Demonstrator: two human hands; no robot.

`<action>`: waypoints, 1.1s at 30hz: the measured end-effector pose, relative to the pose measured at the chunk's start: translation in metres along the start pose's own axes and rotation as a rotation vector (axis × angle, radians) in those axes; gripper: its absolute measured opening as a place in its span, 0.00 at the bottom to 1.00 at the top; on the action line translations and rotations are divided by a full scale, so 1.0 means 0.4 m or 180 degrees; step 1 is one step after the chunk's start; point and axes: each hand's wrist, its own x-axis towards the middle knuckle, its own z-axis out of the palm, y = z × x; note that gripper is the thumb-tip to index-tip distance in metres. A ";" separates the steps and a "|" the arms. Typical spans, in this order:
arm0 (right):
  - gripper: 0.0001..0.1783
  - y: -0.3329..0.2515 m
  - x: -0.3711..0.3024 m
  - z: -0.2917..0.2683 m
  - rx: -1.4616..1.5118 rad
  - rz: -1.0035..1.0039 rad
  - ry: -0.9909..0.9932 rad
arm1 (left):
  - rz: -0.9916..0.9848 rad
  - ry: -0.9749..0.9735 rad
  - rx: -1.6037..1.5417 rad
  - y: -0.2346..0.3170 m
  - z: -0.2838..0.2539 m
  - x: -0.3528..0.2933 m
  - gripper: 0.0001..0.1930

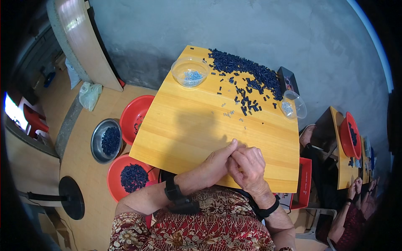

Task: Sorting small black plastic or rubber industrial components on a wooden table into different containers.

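Above the near edge of the yellow wooden table, my two hands meet in front of my body. My left hand is closed with its thumb along the top, its fingertips mostly hidden by the other hand. Curled fingers of my right hand press against it. Whatever they hold, if anything, is hidden between them. Farther off lies a heap of short dark tube-like pieces, with strays spreading toward me. Small pale metal bits are scattered nearer. A clear bowl at the far left holds small silvery pieces.
A clear cup with small pieces and a dark box stand at the right edge. Left of the table, a red basin and a steel bowl hold dark pieces. Another person's hands are at a table far right.
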 end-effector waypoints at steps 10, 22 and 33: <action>0.10 0.018 -0.013 0.014 0.0413 0.0529 -0.0075 | -0.0118 0.0133 -0.0134 -0.017 -0.018 -0.019 0.21; 0.11 0.026 -0.015 0.039 0.1190 0.1842 0.0319 | -0.0083 0.0500 -0.0961 -0.053 -0.033 0.009 0.27; 0.16 -0.010 -0.008 -0.051 0.0474 0.0441 -0.0966 | -0.0003 0.0196 -0.0778 -0.006 -0.025 -0.005 0.32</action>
